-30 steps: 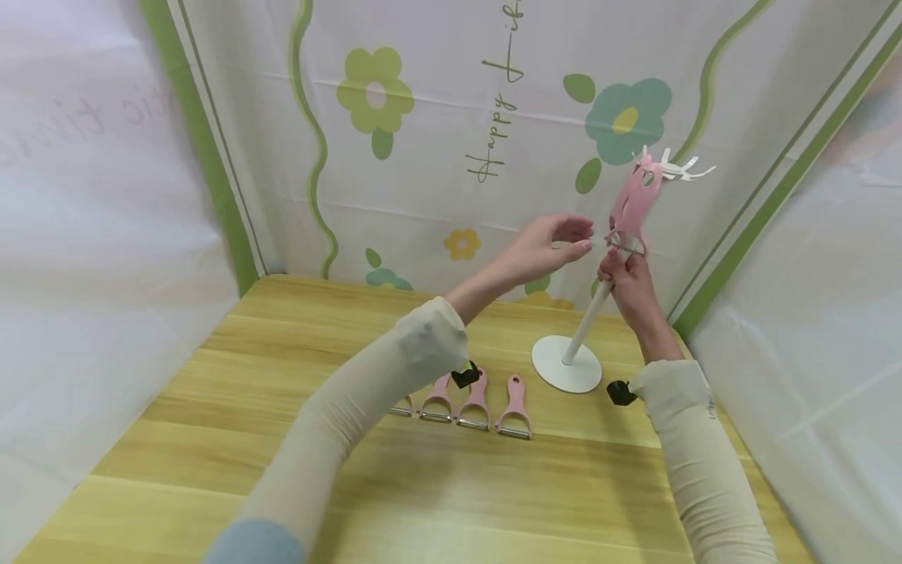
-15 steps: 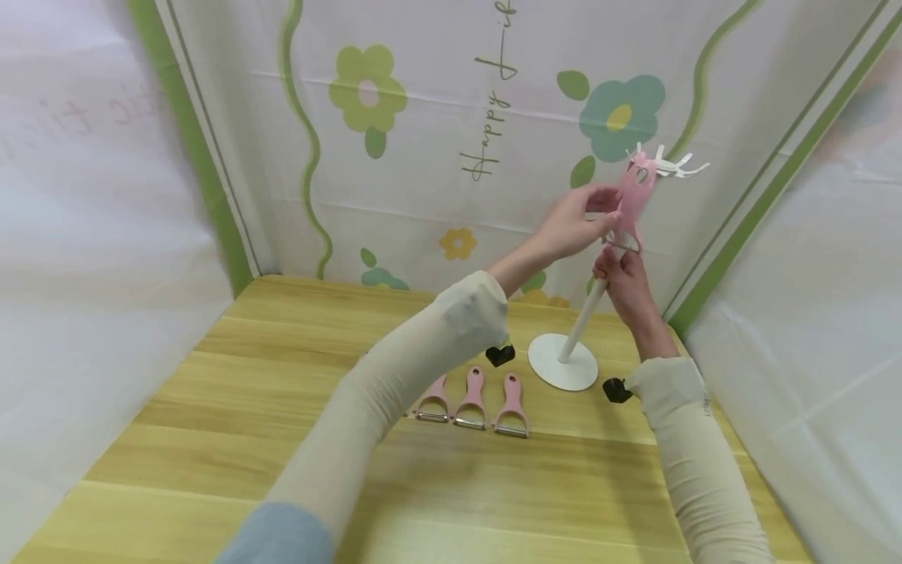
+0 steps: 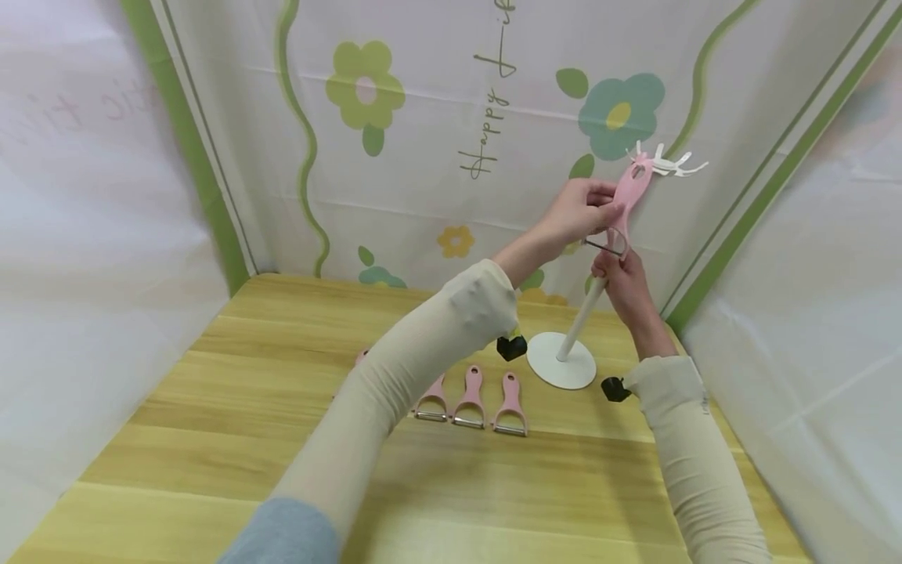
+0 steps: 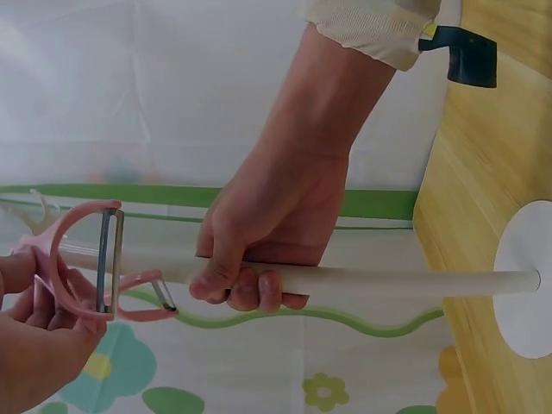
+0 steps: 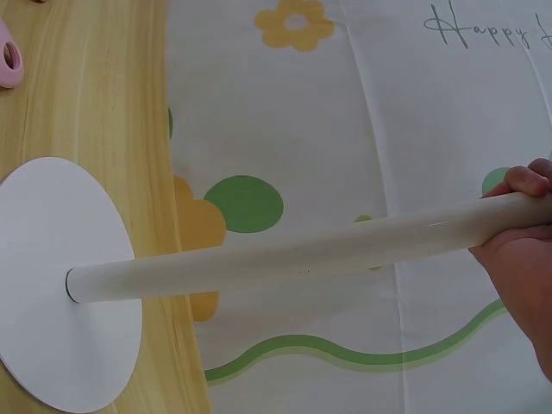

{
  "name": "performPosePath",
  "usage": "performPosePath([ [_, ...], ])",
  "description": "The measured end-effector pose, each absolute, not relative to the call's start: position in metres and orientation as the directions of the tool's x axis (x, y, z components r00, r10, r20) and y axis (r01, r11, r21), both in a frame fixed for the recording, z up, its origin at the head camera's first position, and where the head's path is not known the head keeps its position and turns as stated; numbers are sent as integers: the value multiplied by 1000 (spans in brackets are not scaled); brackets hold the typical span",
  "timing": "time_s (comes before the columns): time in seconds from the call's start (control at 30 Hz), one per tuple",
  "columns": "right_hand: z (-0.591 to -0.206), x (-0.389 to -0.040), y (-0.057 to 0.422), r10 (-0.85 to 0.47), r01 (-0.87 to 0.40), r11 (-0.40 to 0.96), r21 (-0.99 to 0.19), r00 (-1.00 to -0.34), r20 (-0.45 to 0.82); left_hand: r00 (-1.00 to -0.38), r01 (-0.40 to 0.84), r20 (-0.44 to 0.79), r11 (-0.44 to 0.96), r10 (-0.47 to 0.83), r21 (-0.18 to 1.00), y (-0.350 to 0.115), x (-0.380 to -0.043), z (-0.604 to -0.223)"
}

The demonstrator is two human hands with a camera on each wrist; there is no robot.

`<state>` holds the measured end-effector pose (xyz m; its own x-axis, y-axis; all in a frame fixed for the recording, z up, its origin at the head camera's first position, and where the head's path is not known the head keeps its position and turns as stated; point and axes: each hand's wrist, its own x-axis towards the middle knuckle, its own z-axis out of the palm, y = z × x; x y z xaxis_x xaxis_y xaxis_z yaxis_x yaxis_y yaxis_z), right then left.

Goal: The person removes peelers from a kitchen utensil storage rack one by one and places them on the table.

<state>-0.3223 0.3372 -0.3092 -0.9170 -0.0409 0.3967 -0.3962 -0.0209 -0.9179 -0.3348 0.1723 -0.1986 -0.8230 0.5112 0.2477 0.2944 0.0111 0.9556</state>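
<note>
My left hand (image 3: pixel 581 211) pinches a pink peeler (image 3: pixel 632 186) by its handle, close beneath the white hooks (image 3: pixel 680 167) topping a stand. The peeler's blade end points down. Behind it, a second pink peeler (image 4: pixel 142 293) hangs near the pole in the left wrist view; what holds it up is hidden. My right hand (image 3: pixel 623 278) grips the white pole (image 3: pixel 583 313) just below both peelers, fingers curled round it. The pole's round white base (image 3: pixel 561 370) is on the table. Whether the pinched peeler's hole is on a hook cannot be made out.
On the wooden table (image 3: pixel 451 501) lie several more pink peelers (image 3: pixel 510 407) in a row, some partly covered by the left sleeve (image 3: pixel 395 376). A flowered white curtain (image 3: pixel 423 180) stands behind the table, and plain white sheets (image 3: pixel 803 337) flank it.
My left hand has moved right and up to the stand and taken hold of a peeler there, turning it a little to the left. My right hand has stayed on the pole.
</note>
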Motion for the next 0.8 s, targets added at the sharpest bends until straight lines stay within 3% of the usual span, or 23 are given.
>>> performPosePath([
  [0.3, -310, -324, 336, -50, -411, -32, -911, -910, 412, -801, 304, 302, -84, 517, 949, 159, -331, -190],
  [0.8, -321, -339, 338, -25, -357, -11, -934, -934, 358, -777, 359, 359, -105, 517, 927, 102, -318, -209],
])
